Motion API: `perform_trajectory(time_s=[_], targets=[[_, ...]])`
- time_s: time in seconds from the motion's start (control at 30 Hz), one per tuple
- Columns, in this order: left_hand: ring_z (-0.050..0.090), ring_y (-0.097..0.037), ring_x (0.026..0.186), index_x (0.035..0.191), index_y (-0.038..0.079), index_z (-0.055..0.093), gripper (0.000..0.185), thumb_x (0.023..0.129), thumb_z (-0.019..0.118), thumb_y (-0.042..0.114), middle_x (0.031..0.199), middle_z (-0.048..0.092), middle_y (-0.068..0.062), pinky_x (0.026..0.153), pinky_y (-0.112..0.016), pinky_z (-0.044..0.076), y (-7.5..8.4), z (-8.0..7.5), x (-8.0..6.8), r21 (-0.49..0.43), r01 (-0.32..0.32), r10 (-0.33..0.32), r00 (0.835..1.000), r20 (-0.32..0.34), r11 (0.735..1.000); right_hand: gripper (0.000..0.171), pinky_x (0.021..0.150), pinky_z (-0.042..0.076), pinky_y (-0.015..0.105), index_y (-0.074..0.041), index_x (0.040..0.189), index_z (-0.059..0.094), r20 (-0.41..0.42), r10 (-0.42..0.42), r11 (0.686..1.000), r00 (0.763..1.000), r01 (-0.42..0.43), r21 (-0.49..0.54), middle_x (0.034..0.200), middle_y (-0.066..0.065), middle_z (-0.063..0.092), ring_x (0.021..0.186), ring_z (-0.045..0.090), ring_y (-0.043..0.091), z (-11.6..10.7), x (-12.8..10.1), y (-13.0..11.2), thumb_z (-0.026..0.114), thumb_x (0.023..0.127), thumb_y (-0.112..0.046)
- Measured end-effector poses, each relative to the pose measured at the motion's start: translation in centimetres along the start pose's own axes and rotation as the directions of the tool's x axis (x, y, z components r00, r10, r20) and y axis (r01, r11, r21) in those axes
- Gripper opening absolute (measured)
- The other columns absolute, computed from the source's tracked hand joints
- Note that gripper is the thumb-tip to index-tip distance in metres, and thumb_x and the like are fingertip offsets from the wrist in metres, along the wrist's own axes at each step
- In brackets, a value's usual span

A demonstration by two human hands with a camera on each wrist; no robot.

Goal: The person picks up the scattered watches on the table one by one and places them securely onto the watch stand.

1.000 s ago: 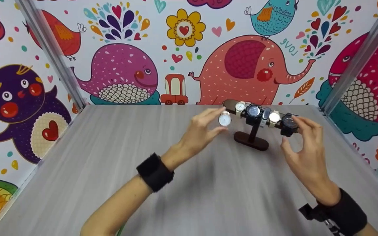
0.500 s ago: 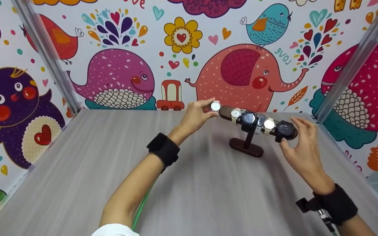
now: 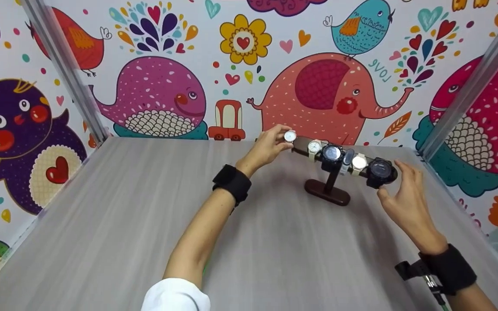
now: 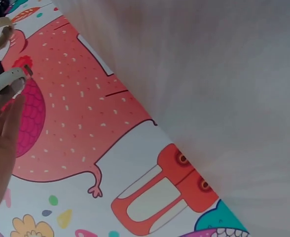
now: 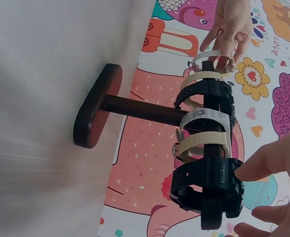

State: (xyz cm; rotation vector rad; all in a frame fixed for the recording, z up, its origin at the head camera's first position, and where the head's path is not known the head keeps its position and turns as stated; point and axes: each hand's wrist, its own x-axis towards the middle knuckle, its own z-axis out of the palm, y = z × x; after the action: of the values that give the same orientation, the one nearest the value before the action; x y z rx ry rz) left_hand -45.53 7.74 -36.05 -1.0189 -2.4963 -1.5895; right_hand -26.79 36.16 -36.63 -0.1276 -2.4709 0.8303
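Note:
My left hand pinches a small white-faced wristwatch at the left end of the watch stand's dark bar. In the right wrist view, this watch's white strap loops at the bar's far end; in the left wrist view, the fingers touch a pale strap. My right hand is at the bar's other end beside a chunky black watch. Its fingers are spread apart, and one digit meets that watch's edge in the right wrist view.
Along the bar sit a cream-strapped watch, a black watch, a slim grey band and another cream watch. The stand's brown oval base rests on the grey table. Printed walls enclose the back and sides.
The left hand has carried the white-faced watch from in front of the bar up and back to its left end. My right hand's fingertips have shifted slightly off the chunky black watch's face.

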Motion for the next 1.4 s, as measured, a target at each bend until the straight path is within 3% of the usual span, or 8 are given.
perform_trajectory(time_s=[0.2,0.33,0.57,0.8,0.9,1.07,1.23,1.4], targets=[[0.058,-0.019,0.133,0.139,0.008,0.051,0.04,0.1,0.06,0.015,0.142,0.061,-0.011,0.107,-0.034,0.049,-0.6,0.2,0.1,0.079,-0.018,0.011,0.997,0.079,0.997,0.074,0.111,0.029,0.068,0.013,0.15,0.028,0.043,0.009,1.0,0.999,-0.008,-0.022,0.144,0.04,0.033,0.134,0.034,0.053,0.3,0.0,0.4,0.061,0.084,0.003],[0.054,-0.021,0.137,0.143,0.008,0.047,0.042,0.103,0.055,0.015,0.144,0.058,-0.012,0.11,-0.034,0.047,-0.7,0.4,0.6,0.074,-0.037,0.028,0.992,0.121,0.997,0.072,0.106,0.033,0.066,0.014,0.148,0.03,0.033,-0.008,1.0,0.999,0.009,-0.027,0.142,0.04,0.035,0.127,0.039,0.05,0.4,0.0,0.5,0.06,0.084,0.004],[0.051,-0.021,0.139,0.149,0.011,0.042,0.045,0.104,0.049,0.011,0.149,0.052,-0.013,0.107,-0.032,0.049,-0.9,0.7,1.2,-0.023,-0.004,0.008,0.986,0.168,1.0,0.074,0.102,0.034,0.068,0.009,0.151,0.03,0.047,-0.02,0.999,0.999,0.022,-0.033,0.142,0.038,0.036,0.125,0.04,0.05,0.5,0.1,0.7,0.061,0.084,0.004],[0.054,-0.016,0.115,0.153,0.011,0.038,0.051,0.103,0.049,0.005,0.145,0.053,-0.016,0.084,-0.023,0.044,-1.6,0.9,1.2,-0.166,-0.001,0.036,0.977,0.208,0.986,0.077,0.102,0.037,0.068,0.008,0.152,0.027,0.061,-0.034,0.998,0.998,0.037,-0.044,0.144,0.036,0.034,0.121,0.042,0.048,0.5,-0.1,0.9,0.063,0.084,0.004],[0.053,-0.016,0.129,0.154,0.009,0.038,0.054,0.102,0.052,0.003,0.152,0.048,-0.015,0.097,-0.024,0.049,-1.9,0.9,1.2,-0.185,-0.011,0.053,0.974,0.222,0.983,0.078,0.104,0.037,0.069,0.008,0.153,0.025,0.071,-0.034,0.998,0.997,0.037,-0.047,0.146,0.036,0.032,0.121,0.041,0.048,0.4,-0.2,1.0,0.063,0.085,0.004],[0.035,-0.02,0.15,0.155,0.017,0.038,0.06,0.099,0.06,0.01,0.161,0.039,-0.006,0.12,-0.038,0.036,-1.4,-0.2,1.1,0.046,-0.019,0.008,0.973,0.23,0.999,0.08,0.104,0.036,0.072,0.006,0.155,0.022,0.095,-0.032,0.998,0.995,0.036,-0.042,0.148,0.036,0.029,0.123,0.041,0.05,0.6,-0.3,1.1,0.063,0.086,0.003],[0.029,-0.02,0.153,0.157,0.018,0.032,0.065,0.099,0.061,0.011,0.165,0.03,-0.006,0.123,-0.035,0.032,-0.3,-0.9,1.6,0.29,-0.084,0.003,0.963,0.271,0.953,0.081,0.104,0.036,0.071,0.006,0.155,0.022,0.08,-0.035,0.998,0.996,0.039,-0.049,0.148,0.036,0.03,0.123,0.041,0.05,0.7,-0.4,1.2,0.064,0.085,0.004],[0.035,-0.018,0.15,0.156,0.019,0.035,0.064,0.098,0.061,0.009,0.162,0.035,-0.004,0.121,-0.032,0.035,0.3,-0.6,2.0,0.363,-0.126,0.015,0.956,0.292,0.923,0.082,0.103,0.037,0.07,0.006,0.155,0.023,0.055,-0.044,0.998,0.998,0.047,-0.051,0.147,0.036,0.031,0.123,0.042,0.049,0.7,-0.5,1.3,0.065,0.084,0.004]])
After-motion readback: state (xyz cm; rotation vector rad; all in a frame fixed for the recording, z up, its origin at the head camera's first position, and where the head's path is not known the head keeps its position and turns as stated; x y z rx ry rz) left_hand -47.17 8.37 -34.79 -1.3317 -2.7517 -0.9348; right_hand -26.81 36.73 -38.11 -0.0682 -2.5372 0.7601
